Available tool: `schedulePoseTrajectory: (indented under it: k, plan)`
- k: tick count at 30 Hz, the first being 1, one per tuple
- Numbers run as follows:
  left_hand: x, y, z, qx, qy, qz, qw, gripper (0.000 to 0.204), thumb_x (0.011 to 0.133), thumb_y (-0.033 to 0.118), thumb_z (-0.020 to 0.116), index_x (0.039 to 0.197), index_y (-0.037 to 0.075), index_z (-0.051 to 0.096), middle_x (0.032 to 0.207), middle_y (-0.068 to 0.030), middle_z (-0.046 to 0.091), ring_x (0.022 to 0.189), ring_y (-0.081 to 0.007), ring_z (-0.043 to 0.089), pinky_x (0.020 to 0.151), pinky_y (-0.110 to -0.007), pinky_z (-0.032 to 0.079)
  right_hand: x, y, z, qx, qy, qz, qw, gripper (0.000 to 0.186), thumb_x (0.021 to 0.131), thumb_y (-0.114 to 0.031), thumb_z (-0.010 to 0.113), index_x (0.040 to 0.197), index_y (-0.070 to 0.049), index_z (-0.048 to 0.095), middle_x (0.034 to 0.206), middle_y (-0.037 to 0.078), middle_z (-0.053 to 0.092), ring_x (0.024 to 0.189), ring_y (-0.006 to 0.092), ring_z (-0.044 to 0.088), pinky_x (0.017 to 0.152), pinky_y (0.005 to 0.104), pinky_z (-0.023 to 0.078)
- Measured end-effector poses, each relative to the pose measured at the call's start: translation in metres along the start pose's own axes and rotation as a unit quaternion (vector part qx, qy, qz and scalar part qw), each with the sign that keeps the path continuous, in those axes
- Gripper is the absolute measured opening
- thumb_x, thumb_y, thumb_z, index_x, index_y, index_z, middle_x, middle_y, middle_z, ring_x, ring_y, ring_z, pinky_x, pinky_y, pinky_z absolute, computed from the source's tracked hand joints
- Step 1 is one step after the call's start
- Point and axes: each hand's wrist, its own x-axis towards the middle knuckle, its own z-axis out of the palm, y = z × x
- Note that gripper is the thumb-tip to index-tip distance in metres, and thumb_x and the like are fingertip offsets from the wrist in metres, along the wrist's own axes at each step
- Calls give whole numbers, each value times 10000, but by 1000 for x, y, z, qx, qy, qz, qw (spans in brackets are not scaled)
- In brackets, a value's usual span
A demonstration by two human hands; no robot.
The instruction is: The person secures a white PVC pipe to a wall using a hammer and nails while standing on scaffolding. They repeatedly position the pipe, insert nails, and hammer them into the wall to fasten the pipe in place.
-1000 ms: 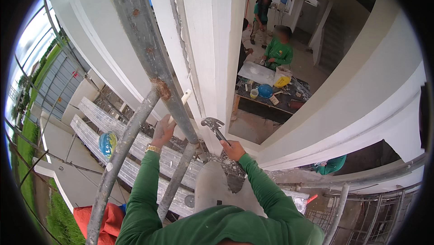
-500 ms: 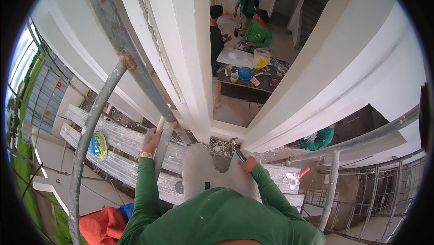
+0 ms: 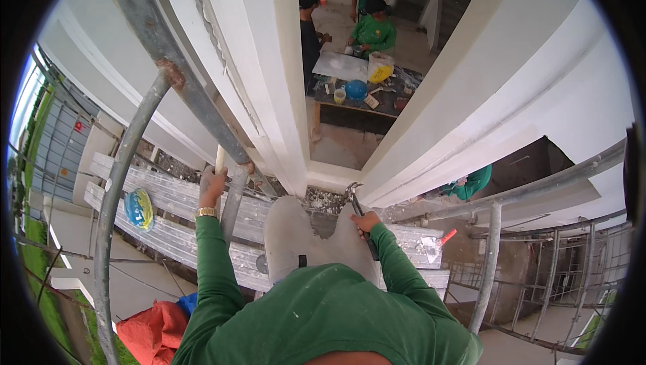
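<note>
Gripping a claw hammer by its dark handle in the right hand. Gripping a pale stick in the left hand, well apart from the right and just beside a grey pipe. Flanked by a red-handled trowel on planks right of the right hand. Facing, beyond both hands, a desk bearing a blue helmet.

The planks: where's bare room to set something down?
Leftward, the planks are free between the blue-and-yellow item and left sleeve. A smaller patch lies between right sleeve and red-handled tool. The middle is crowded: legs, hammer, right hand.
</note>
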Motion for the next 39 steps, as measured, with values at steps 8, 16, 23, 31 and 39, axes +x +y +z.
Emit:
schedulePoseTrajectory:
  k: [8, 16, 23, 31, 39]
  plan:
    - [12, -19, 22, 45, -7, 39, 998, 343, 951, 300, 640, 1021, -36, 656, 780, -152, 681, 690, -233, 649, 664, -379, 499, 2, -12, -2, -20, -19, 33, 999, 543, 852, -432, 750, 629, 21, 549, 545, 119, 582, 401, 220, 560, 384, 361, 472]
    - [12, -23, 8, -5, 55, 127, 990, 342, 946, 285, 616, 1103, -17, 654, 910, -188, 682, 810, -295, 655, 732, -416, 490, 11, -34, 9, -124, -47, 13, 991, 516, 872, -408, 728, 662, 36, 569, 558, 124, 597, 408, 221, 568, 394, 378, 476]
    - [82, 39, -33, 92, 118, 310, 939, 284, 908, 175, 631, 1137, 7, 640, 1009, -215, 683, 925, -441, 621, 820, -432, 506, -34, -154, 34, -111, -15, -269, 957, 432, 879, -372, 725, 863, 53, 644, 619, 102, 625, 479, 199, 597, 493, 371, 491]
    - [124, 64, -18, -43, 26, 306, 951, 442, 995, 360, 581, 1244, -5, 594, 1005, -127, 640, 921, -200, 579, 844, -349, 463, -25, -277, 83, -84, -86, -415, 902, 320, 865, -316, 721, 871, 2, 684, 593, 126, 575, 523, 215, 503, 553, 356, 447]
    - [122, 103, -11, -1, 91, 346, 934, 450, 1011, 402, 547, 1275, 42, 598, 925, -77, 628, 838, -149, 554, 764, -329, 464, 3, -340, 112, -16, -28, -609, 793, 163, 819, -140, 737, 770, -21, 637, 587, 135, 544, 509, 233, 472, 527, 347, 427]
